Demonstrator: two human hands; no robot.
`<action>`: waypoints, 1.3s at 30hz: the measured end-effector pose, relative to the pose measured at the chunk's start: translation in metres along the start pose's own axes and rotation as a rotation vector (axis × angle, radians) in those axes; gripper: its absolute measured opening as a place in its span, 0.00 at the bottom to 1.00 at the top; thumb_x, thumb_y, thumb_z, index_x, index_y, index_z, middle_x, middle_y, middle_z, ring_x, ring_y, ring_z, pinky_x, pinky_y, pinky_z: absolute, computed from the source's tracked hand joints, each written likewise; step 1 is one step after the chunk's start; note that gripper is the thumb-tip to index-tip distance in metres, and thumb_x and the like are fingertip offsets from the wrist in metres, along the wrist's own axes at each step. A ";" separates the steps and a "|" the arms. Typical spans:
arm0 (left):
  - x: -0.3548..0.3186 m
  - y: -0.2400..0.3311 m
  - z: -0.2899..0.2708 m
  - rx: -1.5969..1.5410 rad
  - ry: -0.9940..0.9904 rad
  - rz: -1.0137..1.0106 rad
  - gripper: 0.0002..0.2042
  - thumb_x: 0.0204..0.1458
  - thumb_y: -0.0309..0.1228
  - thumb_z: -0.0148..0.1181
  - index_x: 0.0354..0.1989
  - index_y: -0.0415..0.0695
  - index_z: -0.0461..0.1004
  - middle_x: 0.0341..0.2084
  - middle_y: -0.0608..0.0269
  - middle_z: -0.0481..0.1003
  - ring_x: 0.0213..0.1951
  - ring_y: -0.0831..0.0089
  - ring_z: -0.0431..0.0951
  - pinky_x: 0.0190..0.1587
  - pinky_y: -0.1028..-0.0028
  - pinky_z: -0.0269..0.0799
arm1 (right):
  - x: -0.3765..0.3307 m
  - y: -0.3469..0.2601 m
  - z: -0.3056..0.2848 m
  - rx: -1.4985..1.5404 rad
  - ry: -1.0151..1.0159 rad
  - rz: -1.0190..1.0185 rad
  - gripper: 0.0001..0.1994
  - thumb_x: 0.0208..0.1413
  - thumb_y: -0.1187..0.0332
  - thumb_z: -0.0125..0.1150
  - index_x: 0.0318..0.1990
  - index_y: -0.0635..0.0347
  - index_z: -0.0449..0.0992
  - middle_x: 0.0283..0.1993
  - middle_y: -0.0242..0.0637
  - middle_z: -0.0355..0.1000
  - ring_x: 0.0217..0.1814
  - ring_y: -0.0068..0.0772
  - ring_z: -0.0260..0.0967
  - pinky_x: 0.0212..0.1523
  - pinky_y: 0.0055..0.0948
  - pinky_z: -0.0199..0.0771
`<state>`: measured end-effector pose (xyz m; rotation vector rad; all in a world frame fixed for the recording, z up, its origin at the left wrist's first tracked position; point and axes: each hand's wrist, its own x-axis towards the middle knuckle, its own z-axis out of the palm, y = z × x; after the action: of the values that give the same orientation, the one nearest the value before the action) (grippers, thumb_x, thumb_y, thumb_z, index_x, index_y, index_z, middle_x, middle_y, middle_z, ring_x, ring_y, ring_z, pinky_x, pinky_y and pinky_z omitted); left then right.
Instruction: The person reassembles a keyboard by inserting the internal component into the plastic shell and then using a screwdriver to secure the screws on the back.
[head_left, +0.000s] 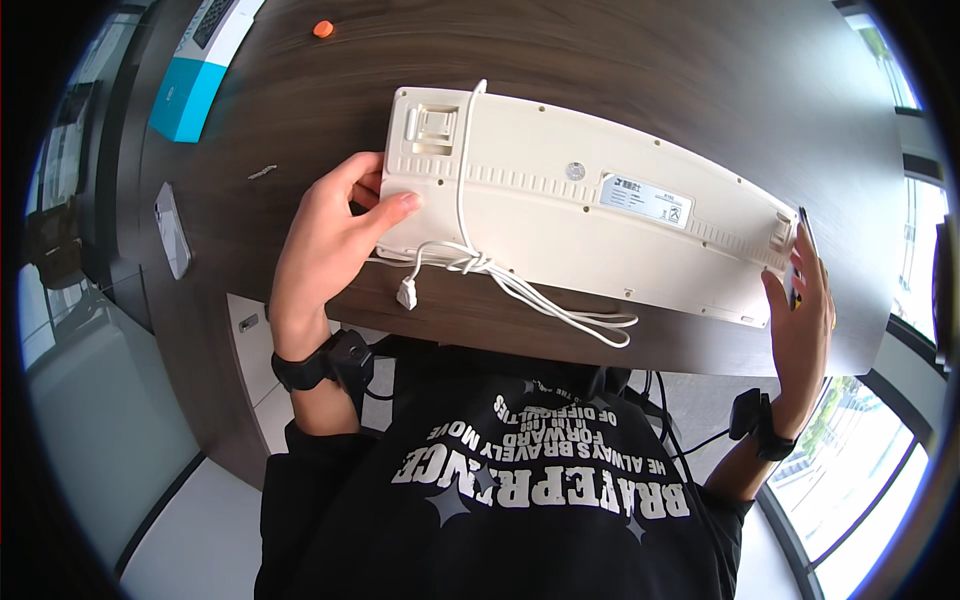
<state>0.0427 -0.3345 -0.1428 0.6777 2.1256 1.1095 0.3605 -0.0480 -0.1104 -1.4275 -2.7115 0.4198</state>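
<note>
A cream-coloured keyboard [535, 225] is held underside up above the near edge of the table. Its two fold-out feet, small screws and a silver label show. My left hand [335, 230] grips the left end, thumb on the underside and fingers behind. At the opposite end, my right hand [802, 305] closes on the edge, with its thumb on the near side. A white cable [463, 170] loops over the keyboard near the left foot. The rest of it is knotted into a bundle [560, 312] along the near edge, and its plug [407, 293] hangs beside the knot.
A white and turquoise box [192, 100] lies at the far left of the dark wooden table [640, 60]. An orange cap-like piece [323, 29], a short twist tie [262, 172] and a phone-like slab [172, 230] are also on it. Windows stand at the right.
</note>
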 end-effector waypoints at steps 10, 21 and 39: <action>-0.003 0.001 -0.002 0.014 0.024 0.017 0.21 0.49 0.34 0.67 0.47 0.33 0.72 0.29 0.59 0.77 0.31 0.75 0.76 0.36 0.74 0.73 | -0.015 -0.158 -0.014 0.283 -0.339 -0.740 0.34 0.46 0.71 0.70 0.63 0.44 0.67 0.34 0.33 0.71 0.31 0.25 0.69 0.27 0.27 0.77; -0.003 0.011 -0.003 0.002 -0.018 -0.010 0.22 0.48 0.32 0.68 0.48 0.35 0.69 0.29 0.61 0.75 0.29 0.77 0.73 0.34 0.75 0.72 | -0.022 -0.195 0.037 -0.023 -0.325 -1.099 0.19 0.50 0.73 0.61 0.51 0.62 0.68 0.32 0.37 0.65 0.35 0.33 0.71 0.26 0.29 0.76; -0.006 0.018 -0.001 0.022 -0.061 -0.031 0.19 0.49 0.33 0.67 0.43 0.32 0.72 0.31 0.55 0.76 0.31 0.69 0.77 0.36 0.71 0.74 | 0.225 -0.135 -0.009 0.761 -0.365 -0.514 0.17 0.63 0.64 0.55 0.56 0.58 0.72 0.49 0.43 0.76 0.49 0.34 0.76 0.51 0.27 0.76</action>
<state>0.0485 -0.3301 -0.1253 0.6782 2.0926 1.0379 0.1245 0.0651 -0.0856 -0.4733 -2.5284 1.5472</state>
